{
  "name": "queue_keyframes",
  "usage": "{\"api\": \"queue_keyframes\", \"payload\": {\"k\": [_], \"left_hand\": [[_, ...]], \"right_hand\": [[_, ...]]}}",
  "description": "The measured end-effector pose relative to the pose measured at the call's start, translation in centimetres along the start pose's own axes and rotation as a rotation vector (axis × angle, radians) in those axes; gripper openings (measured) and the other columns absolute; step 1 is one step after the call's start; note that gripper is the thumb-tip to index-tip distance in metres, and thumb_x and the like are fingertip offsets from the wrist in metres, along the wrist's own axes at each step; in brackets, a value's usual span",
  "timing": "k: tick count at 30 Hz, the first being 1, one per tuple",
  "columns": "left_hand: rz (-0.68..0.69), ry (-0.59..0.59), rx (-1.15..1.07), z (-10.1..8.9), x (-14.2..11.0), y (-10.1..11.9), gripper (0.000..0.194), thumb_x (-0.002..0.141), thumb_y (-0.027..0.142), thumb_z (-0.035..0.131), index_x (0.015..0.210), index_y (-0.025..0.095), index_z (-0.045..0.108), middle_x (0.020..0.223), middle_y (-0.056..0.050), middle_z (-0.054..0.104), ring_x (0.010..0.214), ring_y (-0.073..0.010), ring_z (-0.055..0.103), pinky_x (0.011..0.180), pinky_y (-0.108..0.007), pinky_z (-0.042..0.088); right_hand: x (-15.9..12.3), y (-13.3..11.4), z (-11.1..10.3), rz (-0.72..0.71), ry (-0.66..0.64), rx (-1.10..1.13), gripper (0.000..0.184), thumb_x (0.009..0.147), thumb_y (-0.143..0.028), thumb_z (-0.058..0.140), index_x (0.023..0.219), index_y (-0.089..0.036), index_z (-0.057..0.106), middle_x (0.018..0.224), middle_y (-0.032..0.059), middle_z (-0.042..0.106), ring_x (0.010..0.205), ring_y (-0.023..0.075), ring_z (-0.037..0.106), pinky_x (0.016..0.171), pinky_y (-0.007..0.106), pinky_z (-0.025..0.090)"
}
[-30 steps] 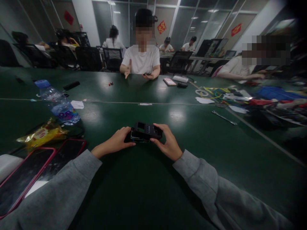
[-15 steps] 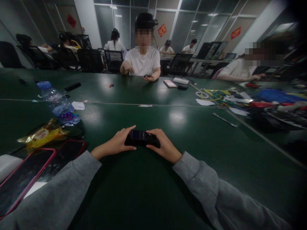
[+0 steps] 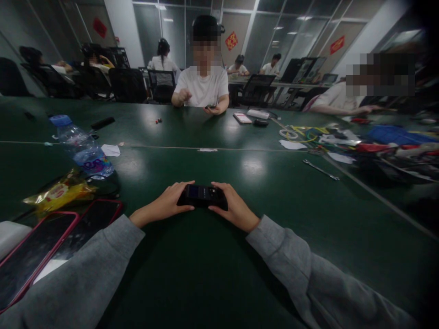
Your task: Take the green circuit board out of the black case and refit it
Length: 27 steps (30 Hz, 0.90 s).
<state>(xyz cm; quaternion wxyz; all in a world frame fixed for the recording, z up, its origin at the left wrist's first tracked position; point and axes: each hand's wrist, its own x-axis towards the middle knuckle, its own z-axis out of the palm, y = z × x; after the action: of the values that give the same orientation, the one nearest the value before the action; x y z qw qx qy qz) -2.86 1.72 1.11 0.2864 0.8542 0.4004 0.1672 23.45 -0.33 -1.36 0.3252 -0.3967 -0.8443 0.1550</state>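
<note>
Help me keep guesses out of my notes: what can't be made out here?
Black device, head view: ends partly covered by the left hand and the right hand; underside faces away from the camera; markings too small to read.
White object, head view: cut off by the picture's left edge.
Yellow packet, head view: lettering too blurred.
Dark object in the co-worker's hand, head view: too small to identify.

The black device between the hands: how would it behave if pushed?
The black device is likely stiff, as it looks hard-shelled. Its low, boxy shape suggests sliding rather than rolling. The small screen-like panel may be fragile.
</note>
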Motion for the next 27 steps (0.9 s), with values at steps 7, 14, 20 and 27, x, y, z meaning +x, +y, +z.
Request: {"api": "queue_keyframes", "payload": {"k": [7,14,20,27], "left_hand": [[0.005,0.001,-0.015,0.13,0.04,-0.29,0.072,0.081,0.050,0.063,0.142,0.027,0.033,0.134,-0.011,0.049,0.121,-0.0301,0.048,0.101,-0.050,0.038],[0.018,0.021,-0.010,0.35,0.11,-0.53,0.070,0.081,0.050,0.063,0.141,0.027,0.035,0.133,-0.011,0.050,0.119,-0.0299,0.049,0.100,-0.051,0.039],[0.028,0.022,-0.015,0.42,0.13,-0.71,0.069,0.081,0.049,0.064,0.140,0.027,0.036,0.133,-0.011,0.050,0.119,-0.0298,0.049,0.100,-0.051,0.039],[0.043,0.047,-0.004,0.61,0.20,-0.88,0.069,0.081,0.046,0.065,0.140,0.025,0.037,0.131,-0.012,0.052,0.117,-0.0306,0.051,0.098,-0.051,0.041]], "right_hand": [[-0.01,0.00,0.01,0.048,-0.027,-0.025,0.065,0.081,-0.032,0.069,0.137,-0.023,0.035,0.120,0.0117,0.054,0.108,0.0281,0.056,0.092,0.054,0.051],[0.00,-0.09,-0.09,0.044,-0.031,-0.032,0.064,0.081,-0.031,0.069,0.136,-0.023,0.037,0.120,0.0113,0.054,0.109,0.0282,0.056,0.092,0.054,0.051],[0.02,-0.21,-0.09,0.053,-0.040,-0.037,0.062,0.082,-0.032,0.068,0.135,-0.020,0.038,0.118,0.0122,0.055,0.107,0.0275,0.055,0.092,0.052,0.051],[0.08,-0.18,-0.08,0.054,-0.044,-0.042,0.063,0.082,-0.032,0.068,0.135,-0.020,0.037,0.119,0.0126,0.054,0.108,0.0272,0.055,0.093,0.050,0.051]]}}
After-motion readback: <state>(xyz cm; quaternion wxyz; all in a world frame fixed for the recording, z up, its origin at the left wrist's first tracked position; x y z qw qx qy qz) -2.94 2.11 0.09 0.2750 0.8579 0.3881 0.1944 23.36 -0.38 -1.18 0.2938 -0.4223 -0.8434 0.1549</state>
